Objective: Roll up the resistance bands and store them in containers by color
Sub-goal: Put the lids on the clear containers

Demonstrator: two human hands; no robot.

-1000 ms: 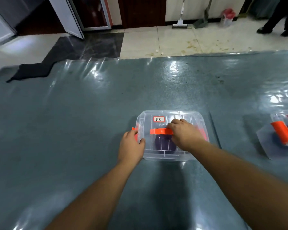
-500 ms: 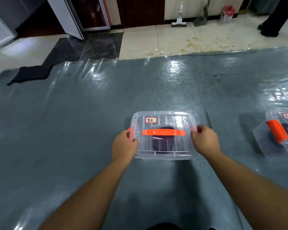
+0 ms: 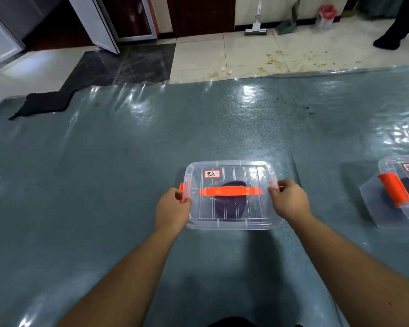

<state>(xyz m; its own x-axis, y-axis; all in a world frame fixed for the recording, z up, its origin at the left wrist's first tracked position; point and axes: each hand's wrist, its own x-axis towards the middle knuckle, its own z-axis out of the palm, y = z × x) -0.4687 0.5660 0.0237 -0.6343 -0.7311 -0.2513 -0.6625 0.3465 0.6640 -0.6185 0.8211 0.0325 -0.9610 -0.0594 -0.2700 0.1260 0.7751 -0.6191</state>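
Both hands grip the ends of a closed clear box on the table.

The left hand (image 3: 172, 210) clamps the box (image 3: 232, 197) at its left end, fingers over the orange latch (image 3: 181, 192); the right hand (image 3: 288, 201) clamps the right end. The lid (image 3: 253, 171) is seated, its orange handle (image 3: 230, 191) lying flat across the middle. A rolled purple band (image 3: 229, 208) sits inside, under the handle. A white label (image 3: 212, 173) is on the lid. A second box (image 3: 404, 192) lies well apart at the right edge of the table (image 3: 104, 173).
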